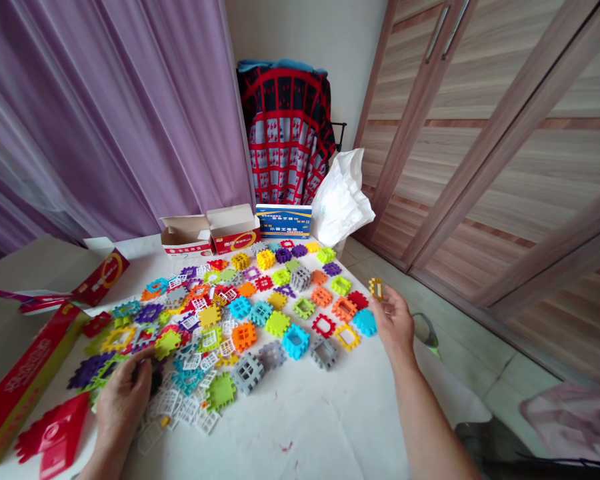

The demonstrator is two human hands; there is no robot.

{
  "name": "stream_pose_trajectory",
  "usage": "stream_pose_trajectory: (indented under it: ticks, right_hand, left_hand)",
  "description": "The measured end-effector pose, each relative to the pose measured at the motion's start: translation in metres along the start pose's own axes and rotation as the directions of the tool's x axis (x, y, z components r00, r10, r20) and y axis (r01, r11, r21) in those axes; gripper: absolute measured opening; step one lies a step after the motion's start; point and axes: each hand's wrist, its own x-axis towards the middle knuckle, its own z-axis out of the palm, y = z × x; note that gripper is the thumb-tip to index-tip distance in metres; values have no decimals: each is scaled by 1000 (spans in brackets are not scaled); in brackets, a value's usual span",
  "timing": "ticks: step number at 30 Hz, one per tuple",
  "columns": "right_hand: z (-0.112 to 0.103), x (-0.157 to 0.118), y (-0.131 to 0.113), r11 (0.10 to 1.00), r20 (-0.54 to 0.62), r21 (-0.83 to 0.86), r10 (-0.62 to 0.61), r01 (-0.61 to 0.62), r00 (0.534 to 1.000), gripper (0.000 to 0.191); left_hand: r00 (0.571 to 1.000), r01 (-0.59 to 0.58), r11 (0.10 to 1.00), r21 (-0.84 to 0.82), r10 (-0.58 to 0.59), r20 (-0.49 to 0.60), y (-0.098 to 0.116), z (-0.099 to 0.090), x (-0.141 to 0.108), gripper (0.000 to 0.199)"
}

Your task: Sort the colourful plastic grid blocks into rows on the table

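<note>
My right hand (394, 320) is closed on a small yellow block piece (375, 288), held up just past the table's right edge, near a blue square piece (365, 323). At the left, my left hand (126, 385) rests low among the pieces, its fingertips by a yellow-green piece (167, 344); its fingers are partly hidden, and whether it grips anything does not show. Colourful notched squares cover the white table (340, 413), among them a grey cube (247, 373), an orange block (244, 336) and white lattice pieces (167, 402).
Open boxes (25, 373) stand at the left edge. Smaller boxes (235, 230) and a blue box (283, 221) line the back, beside a white bag (343, 200). A red part (55, 437) lies front left. Wooden cabinets (520, 167) are at the right.
</note>
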Motion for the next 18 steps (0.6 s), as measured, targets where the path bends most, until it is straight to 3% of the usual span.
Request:
stream_pose_trajectory:
  ticks: [8,18]
  right_hand:
    - [0,-6,-2,993,40,-105,62,-57,997,54]
    - [9,-18,-4,991,74,-124,-47,56,996,50]
  left_hand:
    - [996,-81,996,-22,80,-35,0,-1,-3,31]
    - [993,-113,992,-53,112,-34,-3,0,-3,30]
